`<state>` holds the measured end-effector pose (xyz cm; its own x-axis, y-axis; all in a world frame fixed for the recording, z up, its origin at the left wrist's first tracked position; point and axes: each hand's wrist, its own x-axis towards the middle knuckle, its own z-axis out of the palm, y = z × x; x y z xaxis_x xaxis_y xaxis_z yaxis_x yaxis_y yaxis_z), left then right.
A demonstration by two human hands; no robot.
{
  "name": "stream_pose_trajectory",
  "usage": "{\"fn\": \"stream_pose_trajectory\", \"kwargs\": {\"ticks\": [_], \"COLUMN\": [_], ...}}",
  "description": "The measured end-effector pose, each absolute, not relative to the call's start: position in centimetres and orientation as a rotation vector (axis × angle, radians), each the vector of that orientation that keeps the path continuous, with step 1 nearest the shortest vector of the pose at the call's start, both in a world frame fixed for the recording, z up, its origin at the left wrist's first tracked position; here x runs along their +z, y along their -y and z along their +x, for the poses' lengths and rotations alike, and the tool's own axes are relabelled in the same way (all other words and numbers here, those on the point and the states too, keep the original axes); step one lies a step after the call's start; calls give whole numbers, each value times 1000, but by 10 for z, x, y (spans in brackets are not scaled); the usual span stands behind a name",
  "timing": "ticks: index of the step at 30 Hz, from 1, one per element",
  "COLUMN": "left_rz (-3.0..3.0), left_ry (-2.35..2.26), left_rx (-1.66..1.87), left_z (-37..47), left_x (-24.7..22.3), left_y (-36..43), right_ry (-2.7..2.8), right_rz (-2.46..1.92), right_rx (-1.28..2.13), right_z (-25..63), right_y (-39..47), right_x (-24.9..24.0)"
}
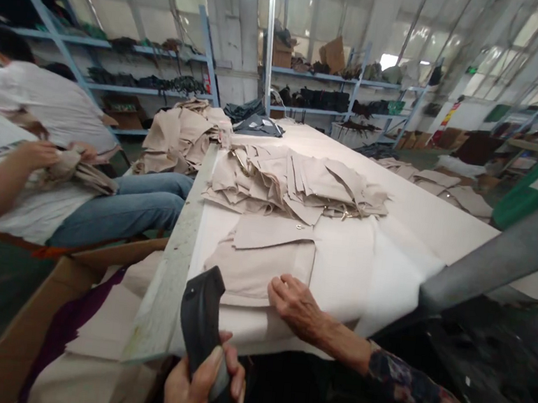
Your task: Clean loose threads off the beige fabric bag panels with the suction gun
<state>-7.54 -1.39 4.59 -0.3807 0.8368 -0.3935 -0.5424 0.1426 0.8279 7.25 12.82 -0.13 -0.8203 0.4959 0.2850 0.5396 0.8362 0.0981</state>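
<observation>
My left hand [204,381], low in the view, is closed around a black handheld tool [202,310] with a broad, bent head. The tool's head stands upright in front of the table's near left corner; its exact kind is unclear. My right hand [294,303] rests at the near edge of a beige fabric piece [266,272], its fingers curled together on the cloth. A smaller beige flap [272,234] lies across the top of that piece, with a small metal fitting near its far edge. Behind it is a loose heap of beige fabric pieces [295,182].
The white-covered table [339,266] has a worn left edge. A cardboard box [19,329] with beige and purple cloth stands at lower left. Two people sit at left, one handling cloth [80,172]. A grey post [497,264] slants at right. Shelves [311,74] line the back.
</observation>
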Motion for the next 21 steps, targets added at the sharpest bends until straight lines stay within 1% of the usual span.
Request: {"fn": "stream_pose_trajectory", "kwargs": {"ticks": [2, 3, 6, 8, 9, 11, 12, 14, 16, 21], "left_rz": [363, 373, 373, 360, 355, 359, 369, 395, 414, 428], "left_ry": [-1280, -1282, -1265, -1243, -1234, -1209, -1197, -1190, -1197, -1200], "left_rx": [1490, 1472, 1431, 1427, 1421, 1399, 1386, 1358, 1319, 1255], "left_z": [-70, -69, -66, -63, -61, -57, -55, -51, -49, -46], "left_x": [50, 51, 48, 46, 45, 44, 44, 44, 43, 40], "left_y": [19, 22, 30, 34, 36, 40, 42, 46, 51, 68], "right_ry": [2634, 2517, 2010, 1647, 1488, 1221, 1105, 917, 790, 674], "right_rz": [-699, -722, -1102, -1346, -1384, -1300, -1213, -1042, -916, -851], "right_rx": [-55, 56, 371, 698, 905, 1289, 1418, 1561, 1634, 1659], "right_z": [76, 81, 100, 109, 111, 106, 100, 85, 70, 47], "right_y": [-94, -80, -48, -36, -33, -31, -32, -36, -42, -53], "right_x": [-3, -5, -15, -23, -27, -30, -30, -27, -24, -25]}}
